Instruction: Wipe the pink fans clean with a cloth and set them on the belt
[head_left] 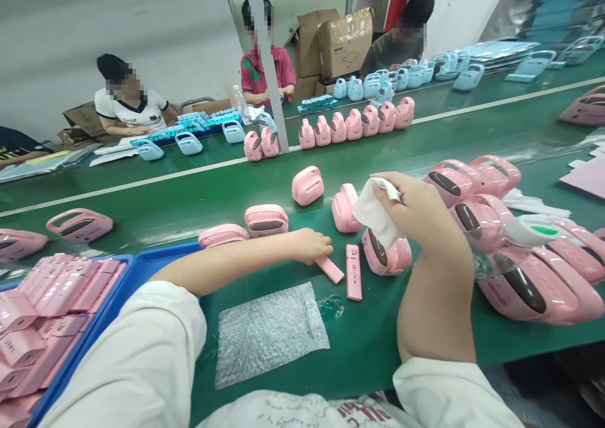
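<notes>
My left hand (312, 246) is curled over one end of a slim pink plastic bar (331, 270), whose other end sticks out below the fingers. A second pink bar (353, 272), with small markings on its face, lies just to the right. Pinched in my right hand (412, 206) is a white cloth (377, 212). It hangs over a pink handled casing (388, 253) with a dark window, partly covering it. Beside the cloth stands another pink casing (345, 208). In front of me lies a sheet of bubble wrap (273, 335).
A blue tray (123, 281) at left holds many pink bars. Pink casings (515, 283) crowd the right side, near a white and green roll-like object (533, 231). Across the green conveyor (165, 210), people sit behind blue casings (372, 85). A white post (270, 56) rises beyond.
</notes>
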A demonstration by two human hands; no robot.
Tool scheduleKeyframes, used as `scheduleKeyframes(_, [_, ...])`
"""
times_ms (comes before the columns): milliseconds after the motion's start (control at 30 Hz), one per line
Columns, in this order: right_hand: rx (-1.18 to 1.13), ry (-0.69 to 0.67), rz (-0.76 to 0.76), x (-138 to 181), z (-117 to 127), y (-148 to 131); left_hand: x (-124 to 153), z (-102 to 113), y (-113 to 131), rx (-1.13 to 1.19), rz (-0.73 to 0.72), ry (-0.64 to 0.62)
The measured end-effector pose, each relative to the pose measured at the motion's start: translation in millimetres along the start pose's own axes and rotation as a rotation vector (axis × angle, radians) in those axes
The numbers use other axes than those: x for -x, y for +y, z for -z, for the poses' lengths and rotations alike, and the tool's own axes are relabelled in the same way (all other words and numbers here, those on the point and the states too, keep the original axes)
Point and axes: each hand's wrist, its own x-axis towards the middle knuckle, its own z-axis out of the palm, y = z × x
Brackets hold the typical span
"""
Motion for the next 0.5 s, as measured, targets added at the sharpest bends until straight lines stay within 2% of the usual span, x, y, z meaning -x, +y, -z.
scheduleKeyframes(67, [-0.017, -0.001, -0.002, 1, 2, 0, 20, 21, -18, 0.028, 0.107, -0.043])
scheduleKeyframes(133, [-0.047, 0.011, 0.005, 2, 3, 1, 44, 46, -50, 0.073, 0.248, -0.039])
scheduleKeyframes(233, [-0.081, 0.032, 0.025, 2, 4, 5, 70, 69, -106, 0.418, 0.839, -0.009])
scheduleKeyframes(267, [-0.085, 0.036, 0.033, 2, 4, 6, 73, 70, -122, 0.465, 0.930, -0.036])
scheduleKeyframes(367, [-0.030, 0.056, 0.023, -1, 2, 8, 67, 58, -150, 0.500, 1.071, -0.107])
scheduleKeyframes(500, [0.129, 0.041, -0.071, -6, 1, 8, 43, 41, -156, 0.475, 1.105, -0.181])
